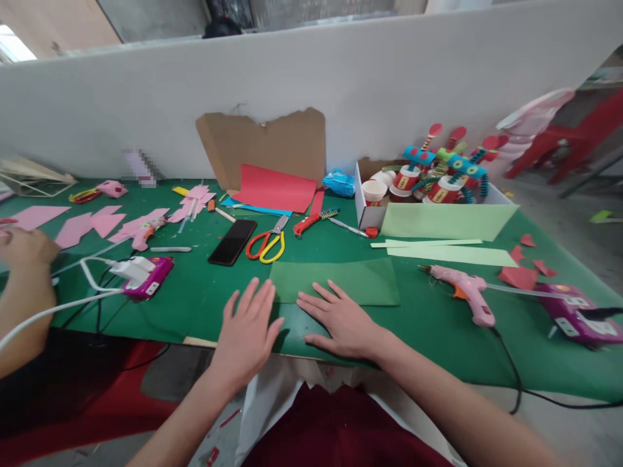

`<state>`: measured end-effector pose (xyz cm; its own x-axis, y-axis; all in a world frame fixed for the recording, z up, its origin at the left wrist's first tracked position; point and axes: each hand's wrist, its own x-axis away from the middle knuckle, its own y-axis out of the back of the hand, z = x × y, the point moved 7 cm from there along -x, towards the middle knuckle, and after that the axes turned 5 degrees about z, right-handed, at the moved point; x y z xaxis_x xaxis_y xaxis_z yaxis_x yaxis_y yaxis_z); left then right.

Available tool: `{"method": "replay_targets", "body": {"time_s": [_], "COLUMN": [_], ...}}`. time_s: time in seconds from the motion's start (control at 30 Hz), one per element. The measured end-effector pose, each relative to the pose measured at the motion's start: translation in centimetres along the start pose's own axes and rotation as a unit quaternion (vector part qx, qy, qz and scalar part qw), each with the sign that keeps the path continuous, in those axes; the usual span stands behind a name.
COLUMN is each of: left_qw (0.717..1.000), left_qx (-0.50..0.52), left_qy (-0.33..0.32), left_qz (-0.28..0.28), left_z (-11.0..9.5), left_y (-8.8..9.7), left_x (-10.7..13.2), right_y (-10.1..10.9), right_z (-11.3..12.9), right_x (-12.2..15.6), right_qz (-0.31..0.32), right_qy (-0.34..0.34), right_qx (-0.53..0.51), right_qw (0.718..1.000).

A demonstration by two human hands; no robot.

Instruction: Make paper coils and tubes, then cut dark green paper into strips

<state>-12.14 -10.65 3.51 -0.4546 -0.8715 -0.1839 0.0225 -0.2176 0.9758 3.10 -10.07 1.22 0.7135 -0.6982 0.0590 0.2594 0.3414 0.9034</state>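
Note:
A green rectangle of paper (357,283) lies flat on the green tabletop, close to its front edge. My left hand (249,324) rests palm down with fingers stretched, its fingertips at the paper's left end. Spread flat, my right hand (341,321) has its fingertips over the paper's lower middle. Neither hand grasps anything. Just beyond the paper lie scissors (268,241) with one red and one yellow handle, and a black phone (233,242). Right of the paper, a pink hot glue gun (464,290) lies on its side with a glue stick in its back.
A box (448,220) of paper-cup figures stands at the back right, near pale green strips (452,255). Purple power strips (148,277) with cables lie on both sides. Red paper (275,188) leans on cardboard (263,143). Another person's arm (26,285) is at left, near pink paper.

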Motion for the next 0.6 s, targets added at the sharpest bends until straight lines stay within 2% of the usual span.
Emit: {"method": "replay_targets", "body": {"time_s": [0.1, 0.17, 0.37, 0.6], "left_qw": [0.997, 0.995, 0.993, 0.996], "left_qx": [0.044, 0.054, 0.042, 0.038], "left_qy": [-0.063, -0.071, -0.098, -0.082], "left_qz": [-0.016, -0.033, -0.042, -0.026], "left_z": [-2.6, -3.1, -2.8, -3.0], "left_y": [-0.4, -0.9, -1.4, -1.1], "left_x": [-0.3, -0.2, -0.2, -0.1], "right_y": [0.1, 0.1, 0.5, 0.9], "right_z": [0.2, 0.5, 0.2, -1.8], "right_x": [0.1, 0.1, 0.8, 3.6], "right_qz": [-0.007, -0.007, -0.003, 0.012], "right_qy": [-0.004, -0.005, -0.008, 0.000], "right_qx": [0.006, 0.011, 0.032, 0.034], "right_qw": [1.000, 1.000, 0.999, 0.999]}}
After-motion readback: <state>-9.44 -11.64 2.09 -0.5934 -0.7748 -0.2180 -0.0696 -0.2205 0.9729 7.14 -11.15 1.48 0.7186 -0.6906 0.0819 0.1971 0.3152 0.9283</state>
